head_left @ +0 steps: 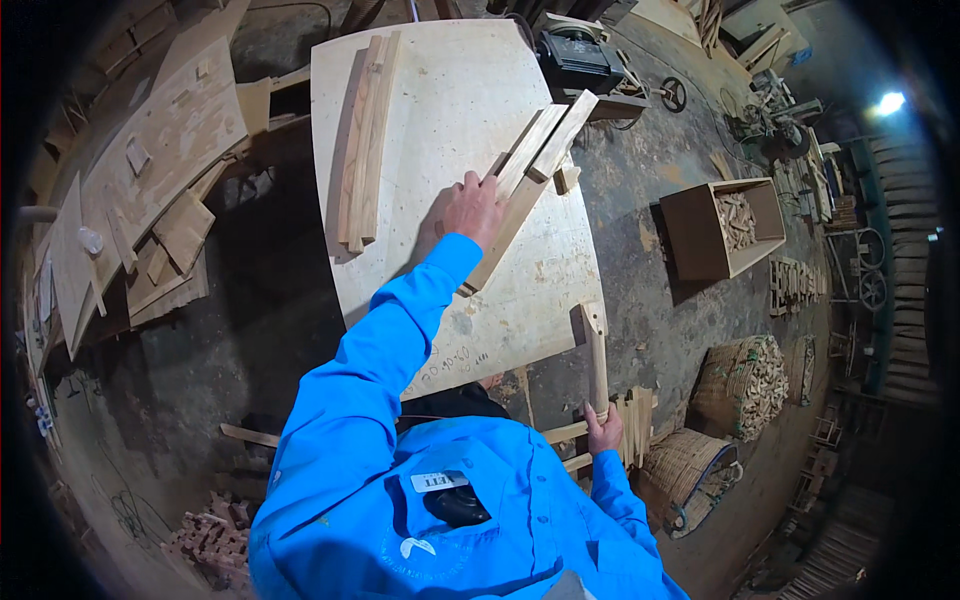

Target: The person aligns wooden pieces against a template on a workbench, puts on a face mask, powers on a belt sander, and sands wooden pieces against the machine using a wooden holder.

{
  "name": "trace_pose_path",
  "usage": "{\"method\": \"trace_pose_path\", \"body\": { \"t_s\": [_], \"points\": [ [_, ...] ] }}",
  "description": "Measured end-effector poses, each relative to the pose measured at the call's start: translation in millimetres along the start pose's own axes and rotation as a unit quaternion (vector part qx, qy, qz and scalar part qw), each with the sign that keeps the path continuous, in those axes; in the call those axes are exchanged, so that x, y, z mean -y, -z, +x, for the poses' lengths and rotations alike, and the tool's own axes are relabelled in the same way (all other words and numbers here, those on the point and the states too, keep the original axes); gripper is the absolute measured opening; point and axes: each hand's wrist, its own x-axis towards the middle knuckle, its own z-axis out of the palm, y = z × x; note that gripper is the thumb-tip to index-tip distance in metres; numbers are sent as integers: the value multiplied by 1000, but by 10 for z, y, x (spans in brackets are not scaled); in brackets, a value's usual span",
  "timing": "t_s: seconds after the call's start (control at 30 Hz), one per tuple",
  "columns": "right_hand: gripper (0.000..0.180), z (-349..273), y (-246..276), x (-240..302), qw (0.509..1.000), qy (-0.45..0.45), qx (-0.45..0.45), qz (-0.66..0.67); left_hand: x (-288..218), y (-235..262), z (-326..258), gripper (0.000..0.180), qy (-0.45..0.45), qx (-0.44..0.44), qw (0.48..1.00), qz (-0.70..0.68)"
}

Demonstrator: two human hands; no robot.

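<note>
Left hand [475, 208] reaching far out, right hand [603, 430] nearer the body

A broad, pale, board-topped table [450, 110] spreads beneath the left hand, its surface scuffed and bearing handwriting toward the body. Around it lies a stained grey floor [640, 195]. Beyond the left hand, past the table, stands a dark machine with a motor [578, 60]. An open brown box [690, 240] of wood offcuts sits out to the right of both hands; tan woven baskets [718, 385] stand to the right of the right hand.

The right hand is closed around the near end of a long, pale wooden piece [597, 365], which points away from the body, long axis nearly straight ahead. The left hand's fingers bend over stacked light wooden bars [510, 220], slanting from near left to far right; whether it grips or rests, I cannot tell.
</note>
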Motion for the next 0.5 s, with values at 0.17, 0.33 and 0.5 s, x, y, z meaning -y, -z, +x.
{"method": "trace_pose_path", "body": {
  "t_s": [0.17, 0.33, 0.5],
  "points": [
    [38, -18, 11, -49, 1000, 0, -4, 1, -61, 46, 116, 33, -11, 44, 999, -21],
    [38, 3, 7, -43, 1000, 3, -2, 6, -14, 1, 334, 40, -27, 82, 996, -10],
    [40, 9, -3, -130, 1000, -16, -4, 6, -45, -30, 520, 42, -14, 97, 995, -8]
  ]
}}
